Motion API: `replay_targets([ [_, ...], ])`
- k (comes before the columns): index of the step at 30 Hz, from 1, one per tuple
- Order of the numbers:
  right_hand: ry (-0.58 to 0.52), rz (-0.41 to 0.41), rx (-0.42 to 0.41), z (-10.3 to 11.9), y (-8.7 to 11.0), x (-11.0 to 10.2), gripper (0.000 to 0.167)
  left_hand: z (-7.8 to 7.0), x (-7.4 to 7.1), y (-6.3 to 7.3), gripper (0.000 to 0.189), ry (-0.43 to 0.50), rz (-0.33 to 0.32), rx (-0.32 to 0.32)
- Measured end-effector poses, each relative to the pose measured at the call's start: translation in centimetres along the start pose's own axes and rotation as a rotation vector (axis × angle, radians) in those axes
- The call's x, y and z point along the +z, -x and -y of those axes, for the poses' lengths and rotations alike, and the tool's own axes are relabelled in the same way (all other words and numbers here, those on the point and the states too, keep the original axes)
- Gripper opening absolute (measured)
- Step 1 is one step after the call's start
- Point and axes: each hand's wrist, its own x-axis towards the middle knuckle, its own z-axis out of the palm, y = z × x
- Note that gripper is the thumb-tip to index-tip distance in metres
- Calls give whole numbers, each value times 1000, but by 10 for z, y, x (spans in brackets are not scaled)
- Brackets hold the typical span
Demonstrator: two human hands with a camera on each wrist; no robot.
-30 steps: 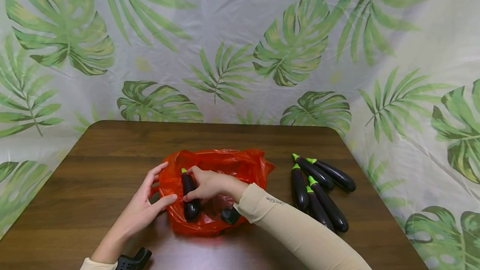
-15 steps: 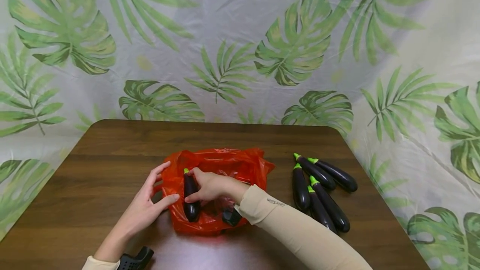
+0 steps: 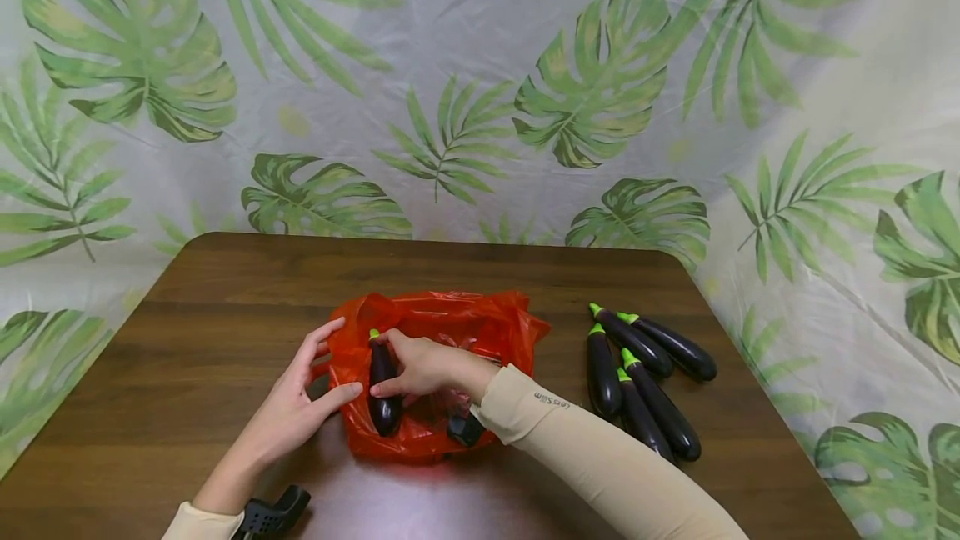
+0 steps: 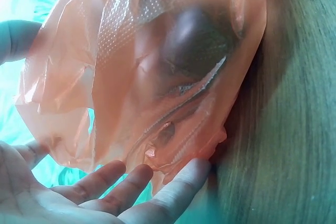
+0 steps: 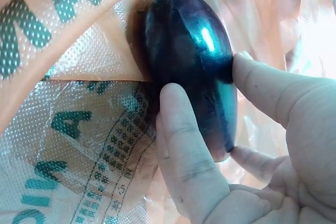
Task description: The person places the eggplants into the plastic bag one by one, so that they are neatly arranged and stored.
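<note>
Head view, lower centre: right hand (image 3: 420,367) pinches eggplant (image 3: 385,411), likely firm, slick; best held mid-body. Left hand (image 3: 295,407) spread against bag (image 3: 480,307).

Gripping a green-tipped eggplant (image 3: 382,369) with the right hand (image 3: 426,363), inside a red plastic bag (image 3: 516,332) at lower centre — and resting the left hand (image 3: 300,403) at the bag's left edge. Flanked at right by five more eggplants (image 3: 654,397), grouped on a wood-grain table (image 3: 232,307). Backed across the upper half by leaf-print cloth (image 3: 465,48).
</note>
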Motion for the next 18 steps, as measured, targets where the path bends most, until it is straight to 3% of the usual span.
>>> replay_targets([
  [18, 69, -30, -5, -2, 6, -12, 78, 0, -2, 0, 81, 0, 7, -21],
])
